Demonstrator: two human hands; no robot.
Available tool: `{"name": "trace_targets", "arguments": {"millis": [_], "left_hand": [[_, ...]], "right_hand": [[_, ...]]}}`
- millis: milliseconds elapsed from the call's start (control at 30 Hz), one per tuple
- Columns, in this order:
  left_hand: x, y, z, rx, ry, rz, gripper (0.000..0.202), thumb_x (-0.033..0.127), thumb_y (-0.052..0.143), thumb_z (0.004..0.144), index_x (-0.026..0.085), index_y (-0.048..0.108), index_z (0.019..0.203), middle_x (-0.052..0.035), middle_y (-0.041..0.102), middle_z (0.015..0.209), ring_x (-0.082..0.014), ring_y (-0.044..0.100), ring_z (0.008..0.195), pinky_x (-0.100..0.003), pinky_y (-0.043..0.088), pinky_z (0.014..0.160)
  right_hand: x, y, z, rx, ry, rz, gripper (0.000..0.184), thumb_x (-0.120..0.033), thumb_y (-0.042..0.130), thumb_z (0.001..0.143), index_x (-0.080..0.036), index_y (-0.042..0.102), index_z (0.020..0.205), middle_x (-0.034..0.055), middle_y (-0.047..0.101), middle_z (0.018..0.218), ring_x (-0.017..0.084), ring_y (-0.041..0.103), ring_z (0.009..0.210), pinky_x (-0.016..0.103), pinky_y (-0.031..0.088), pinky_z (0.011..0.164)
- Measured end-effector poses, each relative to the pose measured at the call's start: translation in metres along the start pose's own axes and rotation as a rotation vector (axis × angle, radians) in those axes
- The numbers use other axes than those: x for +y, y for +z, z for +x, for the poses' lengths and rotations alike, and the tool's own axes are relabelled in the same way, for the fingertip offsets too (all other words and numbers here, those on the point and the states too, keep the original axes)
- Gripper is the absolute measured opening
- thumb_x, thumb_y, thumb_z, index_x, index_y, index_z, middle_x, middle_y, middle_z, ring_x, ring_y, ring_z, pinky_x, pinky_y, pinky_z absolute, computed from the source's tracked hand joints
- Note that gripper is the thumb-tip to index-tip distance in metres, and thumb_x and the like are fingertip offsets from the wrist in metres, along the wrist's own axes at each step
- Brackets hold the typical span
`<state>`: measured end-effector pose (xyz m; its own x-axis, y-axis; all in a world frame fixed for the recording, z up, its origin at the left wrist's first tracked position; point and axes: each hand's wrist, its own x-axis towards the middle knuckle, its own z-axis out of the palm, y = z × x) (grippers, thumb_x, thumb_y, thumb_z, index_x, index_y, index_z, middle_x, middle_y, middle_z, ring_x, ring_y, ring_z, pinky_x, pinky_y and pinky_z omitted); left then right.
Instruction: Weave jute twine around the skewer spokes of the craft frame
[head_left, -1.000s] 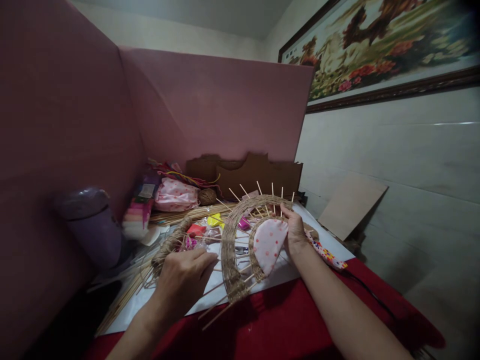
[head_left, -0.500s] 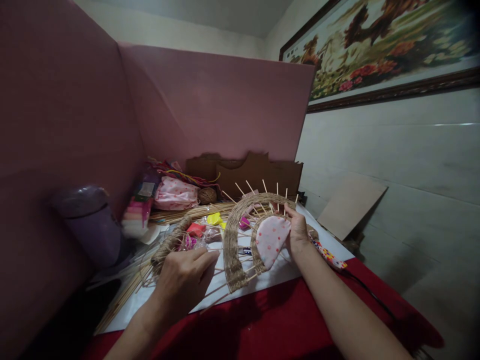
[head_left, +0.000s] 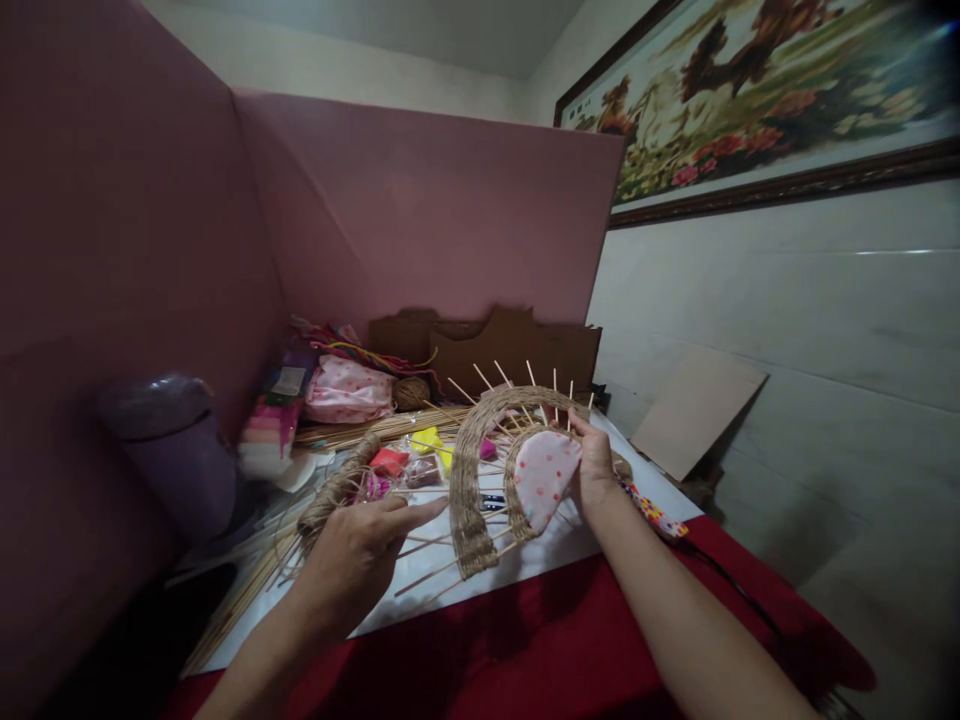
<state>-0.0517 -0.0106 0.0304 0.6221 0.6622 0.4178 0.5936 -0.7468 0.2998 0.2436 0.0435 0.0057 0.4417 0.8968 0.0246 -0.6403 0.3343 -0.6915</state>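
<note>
A half-round woven twine piece [head_left: 466,470] has thin sticks running out through its outer band, with a gap between that band and the inner one. White cloth with red dots [head_left: 546,475] covers its centre. My right hand [head_left: 596,460] grips the piece at its right edge, thumb near the upper sticks, and holds it tilted above the white sheet. At the left, my left hand [head_left: 360,550] points its index finger at the outer band, the tip at or very near the edge. Its other fingers are curled and partly hidden, and nothing shows in them.
A twine spool [head_left: 337,495] lies behind my left hand. Small packets, one of them yellow [head_left: 427,440], lie on the white sheet [head_left: 559,572]. A dotted pink bundle [head_left: 349,390], a twine ball [head_left: 411,393] and brown cardboard [head_left: 510,355] stand behind. A purple bin [head_left: 169,460] stands left.
My left hand has gone from a closed shape to a stretched index finger, now closer to the outer woven band. My right hand keeps its grip on the piece.
</note>
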Motion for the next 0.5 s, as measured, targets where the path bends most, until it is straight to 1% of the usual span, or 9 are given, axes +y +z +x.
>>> {"name": "trace_targets", "arguments": {"millis": [67, 133, 233, 300, 433, 500], "left_hand": [[-0.0017, -0.0021, -0.0009, -0.025, -0.035, -0.178, 0.041, 0.013, 0.039, 0.084, 0.027, 0.060, 0.116, 0.0007, 0.056, 0.061, -0.0109, 0.050, 0.057, -0.022, 0.042, 0.057], [-0.0029, -0.0035, -0.0016, -0.052, -0.066, -0.339, 0.042, 0.013, 0.038, 0.084, 0.026, 0.059, 0.118, 0.0019, 0.051, 0.057, -0.0101, 0.045, 0.055, -0.021, 0.041, 0.056], [-0.0013, -0.0045, -0.0014, -0.095, -0.144, -0.506, 0.039, 0.017, 0.042, 0.083, 0.025, 0.060, 0.116, 0.0022, 0.047, 0.056, -0.0102, 0.042, 0.055, -0.022, 0.040, 0.055], [0.0016, -0.0047, -0.0005, -0.134, -0.197, -0.604, 0.037, 0.021, 0.047, 0.082, 0.024, 0.060, 0.117, 0.0026, 0.045, 0.056, -0.0103, 0.040, 0.055, -0.023, 0.039, 0.055], [0.0054, -0.0055, 0.0013, -0.221, -0.259, -0.856, 0.039, 0.032, 0.054, 0.079, 0.020, 0.061, 0.116, 0.0036, 0.041, 0.054, -0.0094, 0.039, 0.053, -0.022, 0.035, 0.050], [0.0046, -0.0065, 0.0010, -0.245, -0.309, -0.970, 0.042, 0.037, 0.057, 0.078, 0.016, 0.062, 0.114, 0.0041, 0.040, 0.053, -0.0087, 0.038, 0.050, -0.022, 0.033, 0.048]], "right_hand": [[-0.0003, -0.0010, -0.0009, 0.002, 0.089, 0.024, 0.014, -0.029, 0.054, 0.075, -0.017, 0.060, 0.076, 0.0008, 0.062, 0.048, 0.019, 0.061, 0.045, 0.032, 0.052, 0.048], [-0.0002, -0.0021, -0.0020, -0.013, 0.127, 0.033, 0.016, -0.032, 0.054, 0.076, -0.017, 0.060, 0.077, 0.0001, 0.062, 0.049, 0.019, 0.060, 0.044, 0.031, 0.051, 0.048], [0.0002, -0.0035, -0.0034, -0.041, 0.135, 0.031, 0.019, -0.034, 0.055, 0.075, -0.017, 0.060, 0.078, 0.0003, 0.062, 0.049, 0.018, 0.060, 0.044, 0.030, 0.050, 0.047], [0.0002, -0.0037, -0.0036, -0.035, 0.125, 0.030, 0.019, -0.034, 0.055, 0.075, -0.016, 0.060, 0.078, 0.0006, 0.062, 0.049, 0.018, 0.060, 0.044, 0.030, 0.050, 0.047], [0.0000, -0.0032, 0.0000, -0.002, 0.100, 0.058, 0.015, -0.030, 0.053, 0.075, -0.017, 0.060, 0.077, 0.0005, 0.062, 0.049, 0.019, 0.060, 0.045, 0.030, 0.050, 0.047], [0.0004, -0.0050, 0.0046, 0.008, 0.081, 0.065, 0.013, -0.028, 0.051, 0.076, -0.018, 0.060, 0.078, 0.0002, 0.062, 0.050, 0.019, 0.061, 0.046, 0.030, 0.051, 0.047]]}}
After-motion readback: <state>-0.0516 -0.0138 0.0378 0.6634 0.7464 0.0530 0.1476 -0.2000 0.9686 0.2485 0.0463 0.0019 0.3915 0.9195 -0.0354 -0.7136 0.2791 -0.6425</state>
